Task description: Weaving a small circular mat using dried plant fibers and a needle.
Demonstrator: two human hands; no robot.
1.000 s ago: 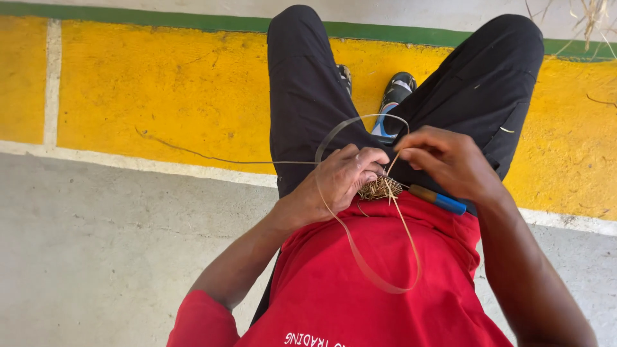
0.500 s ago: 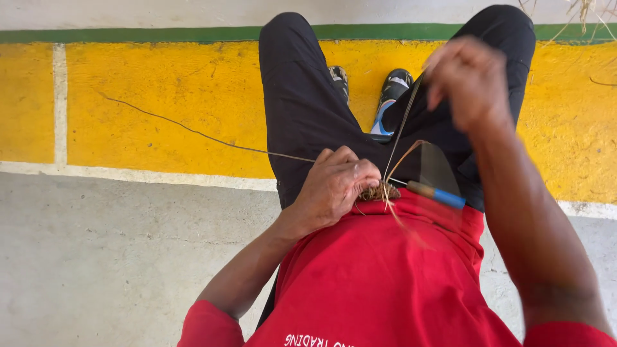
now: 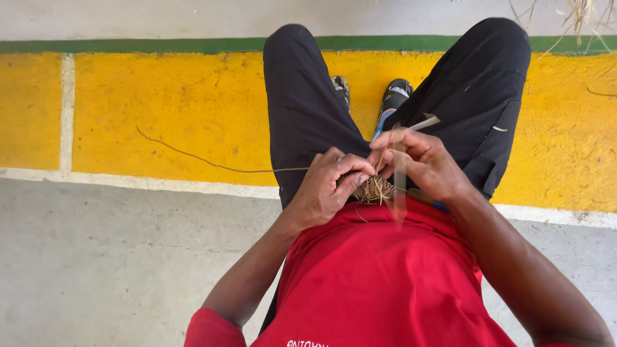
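A small coil of woven straw [image 3: 374, 189] is clamped in the left hand [image 3: 328, 186] over the lap. At its 2 o'clock, a pale flat strip [image 3: 400, 168] is pinched in the right hand [image 3: 421, 164], fingers closed together.

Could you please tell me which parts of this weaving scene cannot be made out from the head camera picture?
- Woven fibre bundle, head view: mostly covered by the left hand, so its full shape is hidden.
- Pale strip in the right hand: motion-blurred; its lower end is unclear.
- Blue-tipped tool: mostly hidden under the right wrist.
- Thin strand: too fine to see where it joins the bundle.
- Shoes: partly hidden by the legs.
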